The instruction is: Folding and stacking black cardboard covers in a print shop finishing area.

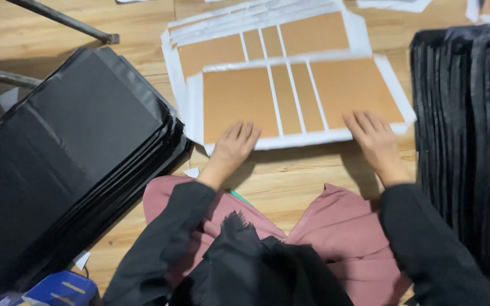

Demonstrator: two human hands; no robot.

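A white sheet with brown cardboard panels glued on it lies on the wooden floor in front of me, on top of a stack of similar sheets. My left hand rests flat, fingers apart, on the sheet's near left corner. My right hand lies flat on the near right part of the same sheet. Neither hand grips anything.
A pile of flat black folded boards lies at my left. Another black stack stands on edge at my right. A metal leg crosses the far left. My knees in pink cloth are below. A blue box sits bottom left.
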